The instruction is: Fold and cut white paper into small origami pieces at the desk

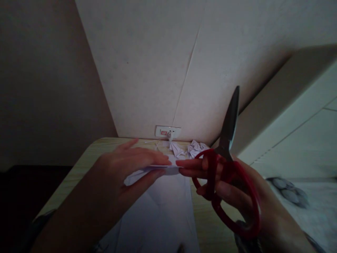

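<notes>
My left hand [131, 165] pinches a folded piece of white paper [147, 172] just above a wooden table [79, 165], fingers over it and thumb under. My right hand [231, 189] has fingers through the red handles of a pair of scissors [226, 154], whose dark blades are closed and point up toward the wall. The index and middle fingertips of that hand also touch the right end of the folded paper. A larger white sheet [163, 211] lies flat on the table beneath both hands.
Folded and crumpled white paper pieces [189, 148] lie at the table's far edge below a wall socket [167, 132]. A pale cabinet [289, 112] stands to the right. A patterned fabric [286, 191] shows at lower right. The room is dim.
</notes>
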`<state>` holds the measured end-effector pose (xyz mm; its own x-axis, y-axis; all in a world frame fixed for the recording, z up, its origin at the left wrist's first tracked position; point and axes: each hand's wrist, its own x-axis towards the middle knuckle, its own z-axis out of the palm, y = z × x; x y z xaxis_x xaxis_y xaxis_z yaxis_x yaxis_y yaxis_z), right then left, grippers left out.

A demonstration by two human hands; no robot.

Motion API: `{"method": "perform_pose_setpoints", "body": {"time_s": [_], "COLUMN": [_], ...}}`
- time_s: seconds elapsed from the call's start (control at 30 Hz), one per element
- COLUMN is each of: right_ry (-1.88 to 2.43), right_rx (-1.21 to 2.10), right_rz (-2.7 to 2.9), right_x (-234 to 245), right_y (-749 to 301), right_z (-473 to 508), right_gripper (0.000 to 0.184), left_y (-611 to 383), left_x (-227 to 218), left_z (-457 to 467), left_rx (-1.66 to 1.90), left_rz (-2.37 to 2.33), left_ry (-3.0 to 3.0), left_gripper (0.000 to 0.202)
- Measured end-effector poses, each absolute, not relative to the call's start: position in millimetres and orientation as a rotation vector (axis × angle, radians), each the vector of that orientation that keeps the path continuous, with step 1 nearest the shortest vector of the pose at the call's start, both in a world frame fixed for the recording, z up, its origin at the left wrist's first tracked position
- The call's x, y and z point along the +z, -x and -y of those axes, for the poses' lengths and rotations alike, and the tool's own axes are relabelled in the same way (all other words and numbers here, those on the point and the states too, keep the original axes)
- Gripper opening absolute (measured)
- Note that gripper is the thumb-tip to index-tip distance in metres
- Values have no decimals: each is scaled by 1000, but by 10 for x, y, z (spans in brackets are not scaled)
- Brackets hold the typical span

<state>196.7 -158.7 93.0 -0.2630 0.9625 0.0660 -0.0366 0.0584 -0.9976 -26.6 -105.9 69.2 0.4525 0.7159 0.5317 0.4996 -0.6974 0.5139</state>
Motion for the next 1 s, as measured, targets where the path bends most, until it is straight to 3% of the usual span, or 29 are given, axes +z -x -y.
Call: {"method": "perform_pose_setpoints", "body": {"time_s": [0.17, 0.33, 0.43, 0.53, 0.73, 1.0], "right_ry": [1127, 1288, 1385, 1365, 1392, 1376], "right_rx": [1213, 510, 267, 218, 34, 16], "right_rz": [1574, 1774, 1867, 2006, 2201, 2295], "right_x": [964, 989, 989, 962, 949, 1101], "right_y": [-2022, -2184, -2260, -2299, -2283, -2148], "right_z": [1651, 1590, 1550, 1557, 1616, 1619], "right_gripper": [22, 15, 21, 18, 42, 20], "left_y": [216, 206, 214, 230, 249, 107], "left_x": [760, 825, 818, 779, 744, 796], "left_z": [1053, 1056, 1050, 1045, 1062, 1112], "left_rx": [1165, 1251, 1282, 1288, 1259, 1302], "left_rz": [-971, -969, -953, -946, -990, -1015], "left_ry": [-2278, -2114, -1988, -1898, -1873, -1831], "left_gripper": [13, 18, 19, 22, 16, 16]}}
